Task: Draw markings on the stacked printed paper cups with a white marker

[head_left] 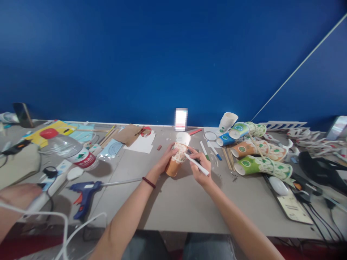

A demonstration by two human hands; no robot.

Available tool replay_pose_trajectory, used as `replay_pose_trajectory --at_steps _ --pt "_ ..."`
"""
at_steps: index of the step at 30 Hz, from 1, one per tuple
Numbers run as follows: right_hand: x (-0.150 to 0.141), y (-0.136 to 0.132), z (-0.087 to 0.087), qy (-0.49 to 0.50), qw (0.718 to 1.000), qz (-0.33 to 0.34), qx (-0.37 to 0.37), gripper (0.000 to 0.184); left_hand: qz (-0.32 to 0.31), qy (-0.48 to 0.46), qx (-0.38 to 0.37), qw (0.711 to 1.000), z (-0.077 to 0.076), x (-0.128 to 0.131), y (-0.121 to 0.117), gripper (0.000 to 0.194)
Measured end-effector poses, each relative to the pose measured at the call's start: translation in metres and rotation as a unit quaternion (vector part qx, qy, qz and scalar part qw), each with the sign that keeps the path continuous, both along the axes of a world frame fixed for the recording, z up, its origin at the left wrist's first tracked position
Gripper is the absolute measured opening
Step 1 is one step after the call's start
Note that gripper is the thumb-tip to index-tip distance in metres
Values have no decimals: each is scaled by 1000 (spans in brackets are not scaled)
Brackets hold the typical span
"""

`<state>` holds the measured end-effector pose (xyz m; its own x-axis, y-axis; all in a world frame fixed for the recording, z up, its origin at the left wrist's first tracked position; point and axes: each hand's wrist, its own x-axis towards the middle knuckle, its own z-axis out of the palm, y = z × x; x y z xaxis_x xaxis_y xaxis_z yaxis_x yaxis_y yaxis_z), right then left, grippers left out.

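Observation:
An orange and white patterned paper cup [173,169] is held slightly tilted over the table, with a white cup [183,138] at its upper end. My left hand [168,158] wraps around its left side. In my right hand [201,168] is a white marker pen [199,166], pinched with its tip at the cup's patterned side. Some right-hand fingers reach behind the cup and are partly hidden. Just right of that hand lie a green-ended marker [204,150] and a blue-ended marker [216,152].
A glue gun [86,195] and a water bottle [73,151] lie to the left. Decorated paper cups [260,168], wooden sticks [230,159] and a white mouse [278,186] are at the right. A phone [180,120] stands against the blue wall. Another person's arm [16,202] rests far left.

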<state>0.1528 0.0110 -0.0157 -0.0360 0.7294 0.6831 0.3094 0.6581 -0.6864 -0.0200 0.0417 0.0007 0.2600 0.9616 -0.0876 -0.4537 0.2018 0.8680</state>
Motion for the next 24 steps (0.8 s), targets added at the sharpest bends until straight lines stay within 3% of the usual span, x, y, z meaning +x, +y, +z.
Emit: replay_pose_trajectory --at_steps 5,13,24 --pt "1 1 -3 29 999 17 -12 9 -8 -9 -8 1000 0 1 -1 55" --pt "6 5 -5 70 995 23 -72 15 -9 -14 0 1000 -15 4 5 54" --pt "4 2 -2 53 996 11 -70 16 -9 -16 -7 1000 -10 5 1 54"
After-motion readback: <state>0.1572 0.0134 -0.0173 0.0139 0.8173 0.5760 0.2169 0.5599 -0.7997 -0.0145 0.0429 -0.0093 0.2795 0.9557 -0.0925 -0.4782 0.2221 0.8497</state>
